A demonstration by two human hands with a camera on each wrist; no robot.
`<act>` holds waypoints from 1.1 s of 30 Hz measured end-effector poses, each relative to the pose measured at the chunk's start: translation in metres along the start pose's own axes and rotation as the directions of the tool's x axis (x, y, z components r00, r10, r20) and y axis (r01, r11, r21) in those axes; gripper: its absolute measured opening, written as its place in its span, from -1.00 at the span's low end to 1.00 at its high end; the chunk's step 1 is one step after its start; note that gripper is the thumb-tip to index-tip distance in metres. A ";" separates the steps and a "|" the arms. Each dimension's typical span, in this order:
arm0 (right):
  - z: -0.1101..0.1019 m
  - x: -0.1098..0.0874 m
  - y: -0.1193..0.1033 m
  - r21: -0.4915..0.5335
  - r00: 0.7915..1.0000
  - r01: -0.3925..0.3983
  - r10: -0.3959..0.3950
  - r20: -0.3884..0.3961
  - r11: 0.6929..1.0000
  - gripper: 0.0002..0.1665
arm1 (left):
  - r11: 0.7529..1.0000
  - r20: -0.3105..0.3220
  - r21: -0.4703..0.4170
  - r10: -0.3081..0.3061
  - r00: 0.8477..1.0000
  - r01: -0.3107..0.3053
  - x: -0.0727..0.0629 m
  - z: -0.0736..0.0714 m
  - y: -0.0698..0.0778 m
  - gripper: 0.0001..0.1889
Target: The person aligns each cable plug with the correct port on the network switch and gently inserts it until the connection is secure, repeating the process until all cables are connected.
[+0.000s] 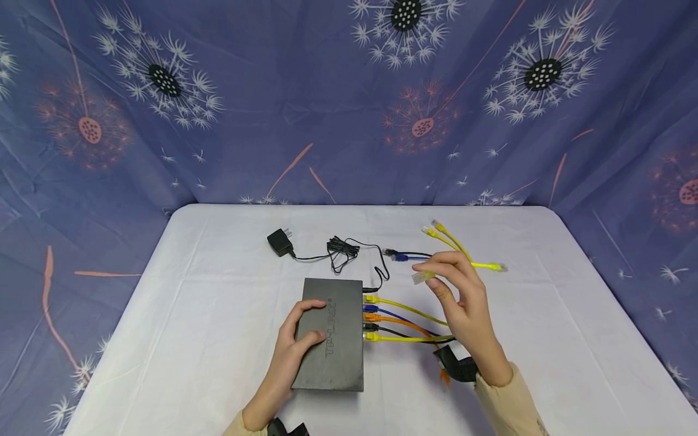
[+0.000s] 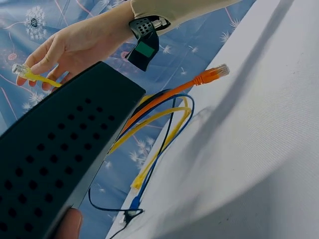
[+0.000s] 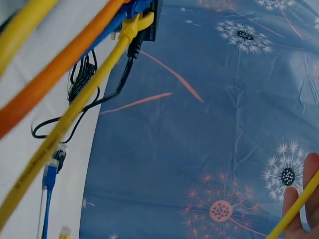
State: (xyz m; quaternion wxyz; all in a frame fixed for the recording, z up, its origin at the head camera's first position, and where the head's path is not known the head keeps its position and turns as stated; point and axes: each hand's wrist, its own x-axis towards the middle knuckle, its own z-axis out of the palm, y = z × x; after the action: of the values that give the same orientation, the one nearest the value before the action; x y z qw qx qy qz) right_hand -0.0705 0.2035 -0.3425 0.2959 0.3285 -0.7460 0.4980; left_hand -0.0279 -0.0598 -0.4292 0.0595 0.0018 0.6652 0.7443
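Observation:
A dark grey TP-LINK network switch [image 1: 343,369] is on the white table, its lettered face up. My left hand [image 1: 288,352] grips its left side, with the thumb and a finger lying on the top face. Yellow, blue, orange and black network cables sit in ports along the right edge; the blue plug [image 1: 370,309] is between yellow and orange ones. Right of the switch, my right hand [image 1: 470,306] pinches a yellow network cable plug [image 1: 422,277] between thumb and fingers, above the table. That plug [image 2: 22,70] is apart from the switch in the left wrist view.
A black power adapter [image 1: 280,242] lies behind the switch, its bundled cord [image 1: 342,247] running to the switch's back corner. Loose black and blue plugs [image 1: 400,258] and yellow plugs [image 1: 431,232] lie at the back right. An orange plug [image 2: 212,74] hangs over the table's near side.

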 end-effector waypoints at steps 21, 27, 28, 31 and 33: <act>0.007 -0.025 -0.002 -0.091 0.995 -0.079 0.084 0.050 0.993 -0.62 | 1.000 -0.036 0.005 0.024 0.999 -0.024 0.001 0.005 0.007 -0.51; 0.011 -0.032 -0.004 -0.118 0.993 -0.065 0.076 0.090 0.991 -0.61 | 1.000 -0.034 0.002 0.024 0.999 -0.024 0.001 0.007 0.009 -0.51; 0.012 -0.033 -0.005 -0.123 0.993 -0.059 0.071 0.095 0.991 -0.63 | 1.000 -0.035 0.002 0.024 0.999 -0.024 0.001 0.007 0.010 -0.51; 0.013 -0.036 -0.006 -0.134 0.991 -0.059 0.074 0.112 0.989 -0.66 | 1.000 -0.032 -0.004 0.021 0.999 -0.022 0.001 0.008 0.011 -0.51; 0.014 -0.039 -0.007 -0.129 0.990 -0.068 0.083 0.118 0.989 -0.66 | 1.000 -0.031 -0.006 0.022 0.999 -0.022 0.001 0.008 0.011 -0.51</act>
State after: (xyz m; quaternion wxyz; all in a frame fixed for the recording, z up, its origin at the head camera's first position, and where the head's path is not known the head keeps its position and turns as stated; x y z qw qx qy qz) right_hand -0.0434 0.1955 -0.3732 0.2502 0.3109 -0.8044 0.4401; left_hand -0.0296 -0.0530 -0.4173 0.0411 -0.0025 0.6634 0.7471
